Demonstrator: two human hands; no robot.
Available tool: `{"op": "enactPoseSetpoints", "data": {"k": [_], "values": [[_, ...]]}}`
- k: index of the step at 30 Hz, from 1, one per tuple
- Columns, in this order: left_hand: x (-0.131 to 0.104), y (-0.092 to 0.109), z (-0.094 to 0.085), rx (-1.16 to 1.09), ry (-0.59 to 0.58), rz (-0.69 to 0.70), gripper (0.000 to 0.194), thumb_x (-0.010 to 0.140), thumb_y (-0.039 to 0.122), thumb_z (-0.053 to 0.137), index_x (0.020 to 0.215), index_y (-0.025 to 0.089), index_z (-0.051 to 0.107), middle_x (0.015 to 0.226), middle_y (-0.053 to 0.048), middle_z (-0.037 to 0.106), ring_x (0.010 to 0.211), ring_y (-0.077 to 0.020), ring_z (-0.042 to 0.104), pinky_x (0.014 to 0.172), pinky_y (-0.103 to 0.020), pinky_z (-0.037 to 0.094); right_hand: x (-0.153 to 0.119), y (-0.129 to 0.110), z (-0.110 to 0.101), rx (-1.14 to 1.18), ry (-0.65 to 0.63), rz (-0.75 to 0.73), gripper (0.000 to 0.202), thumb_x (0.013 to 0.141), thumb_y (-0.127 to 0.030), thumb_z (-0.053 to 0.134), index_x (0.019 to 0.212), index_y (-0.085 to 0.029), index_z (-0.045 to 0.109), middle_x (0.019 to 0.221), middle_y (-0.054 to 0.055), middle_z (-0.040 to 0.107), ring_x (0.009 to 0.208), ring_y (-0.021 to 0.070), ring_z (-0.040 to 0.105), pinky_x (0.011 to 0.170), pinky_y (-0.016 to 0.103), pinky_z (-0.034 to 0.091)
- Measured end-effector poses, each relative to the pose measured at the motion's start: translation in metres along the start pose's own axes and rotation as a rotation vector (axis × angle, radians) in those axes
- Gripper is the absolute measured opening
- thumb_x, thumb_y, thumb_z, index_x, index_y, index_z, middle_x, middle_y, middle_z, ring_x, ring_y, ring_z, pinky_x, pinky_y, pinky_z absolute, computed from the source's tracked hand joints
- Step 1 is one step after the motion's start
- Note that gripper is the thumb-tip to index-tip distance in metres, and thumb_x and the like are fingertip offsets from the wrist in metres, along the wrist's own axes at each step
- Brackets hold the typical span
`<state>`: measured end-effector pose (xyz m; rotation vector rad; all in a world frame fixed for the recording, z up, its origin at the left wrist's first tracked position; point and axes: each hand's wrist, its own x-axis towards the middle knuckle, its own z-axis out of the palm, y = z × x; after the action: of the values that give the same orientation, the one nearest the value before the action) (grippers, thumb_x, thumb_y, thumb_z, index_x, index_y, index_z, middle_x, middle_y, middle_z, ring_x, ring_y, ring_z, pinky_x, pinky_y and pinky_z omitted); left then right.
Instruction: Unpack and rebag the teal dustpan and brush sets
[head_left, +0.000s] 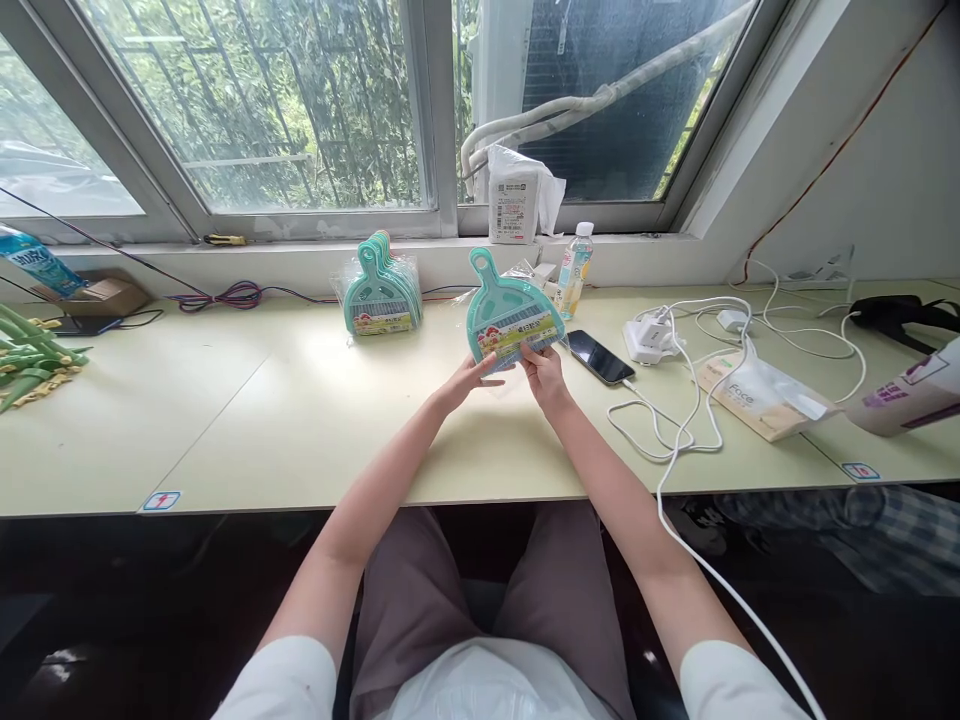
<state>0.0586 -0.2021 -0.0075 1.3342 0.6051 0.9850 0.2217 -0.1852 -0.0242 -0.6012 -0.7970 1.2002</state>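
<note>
A green mini dustpan-and-brush set (513,308) with a printed label is held up above the table, its ringed handle pointing up. My left hand (466,382) grips its lower left edge, the thumb on the front. At the lower right edge, my right hand (544,374) pinches it with the thumb over the label. Clear plastic wrap shows around the set. To the left, a stack of similar green dustpan sets (382,290) stands in clear wrapping near the window sill.
Right of my hands lie a black phone (598,357), a white power strip (651,336) with tangled white cables, and a tissue pack (765,392). Behind stands a drink bottle (574,270). Green plant stalks (34,350) lie far left. One white cable hangs over the table edge by my right arm.
</note>
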Motion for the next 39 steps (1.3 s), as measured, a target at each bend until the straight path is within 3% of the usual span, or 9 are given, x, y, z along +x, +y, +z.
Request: {"op": "enactPoseSetpoints", "data": {"k": [4, 9, 16, 27, 39], "values": [[0.005, 0.001, -0.006, -0.063, 0.116, 0.101, 0.062, 0.082, 0.051, 0.062, 0.136, 0.025, 0.046, 0.142, -0.011, 0.05, 0.13, -0.0307, 0.047, 0.099, -0.046, 0.045, 0.001, 0.001, 0.0, -0.004, 0.001, 0.022, 0.04, 0.06, -0.025, 0.082, 0.096, -0.021, 0.066, 0.112, 0.005, 0.07, 0.122, 0.0263, 0.056, 0.107, 0.043, 0.046], [0.006, 0.005, -0.013, -0.056, 0.204, 0.072, 0.06, 0.077, 0.045, 0.068, 0.129, 0.022, 0.052, 0.131, -0.009, 0.059, 0.12, -0.0293, 0.056, 0.093, -0.039, 0.048, 0.005, 0.003, -0.004, -0.028, -0.029, 0.123, 0.04, 0.056, -0.023, 0.085, 0.092, -0.02, 0.067, 0.11, 0.006, 0.07, 0.122, 0.0289, 0.056, 0.108, 0.045, 0.046], [0.004, 0.011, -0.014, 0.016, 0.146, -0.026, 0.064, 0.075, 0.051, 0.067, 0.131, 0.022, 0.051, 0.13, -0.012, 0.06, 0.113, -0.0305, 0.06, 0.079, -0.035, 0.054, 0.005, -0.001, -0.005, -0.039, -0.046, 0.117, 0.043, 0.055, -0.026, 0.087, 0.093, -0.021, 0.067, 0.113, 0.006, 0.069, 0.122, 0.0294, 0.055, 0.107, 0.045, 0.047], [0.006, 0.002, -0.012, -0.038, 0.15, -0.035, 0.054, 0.076, 0.037, 0.068, 0.125, 0.017, 0.054, 0.129, -0.014, 0.059, 0.107, -0.0277, 0.062, 0.087, -0.047, 0.055, 0.006, 0.003, -0.006, -0.022, -0.022, 0.091, 0.039, 0.056, -0.026, 0.085, 0.091, -0.021, 0.067, 0.109, 0.005, 0.071, 0.119, 0.0272, 0.058, 0.106, 0.044, 0.047], [0.003, 0.006, -0.013, -0.022, 0.087, 0.003, 0.057, 0.084, 0.05, 0.06, 0.132, 0.021, 0.049, 0.137, -0.013, 0.054, 0.116, -0.0275, 0.059, 0.087, -0.042, 0.056, 0.004, 0.001, -0.004, -0.024, -0.016, 0.057, 0.038, 0.061, -0.023, 0.08, 0.097, -0.021, 0.067, 0.109, 0.005, 0.07, 0.117, 0.0264, 0.059, 0.105, 0.043, 0.048]]}}
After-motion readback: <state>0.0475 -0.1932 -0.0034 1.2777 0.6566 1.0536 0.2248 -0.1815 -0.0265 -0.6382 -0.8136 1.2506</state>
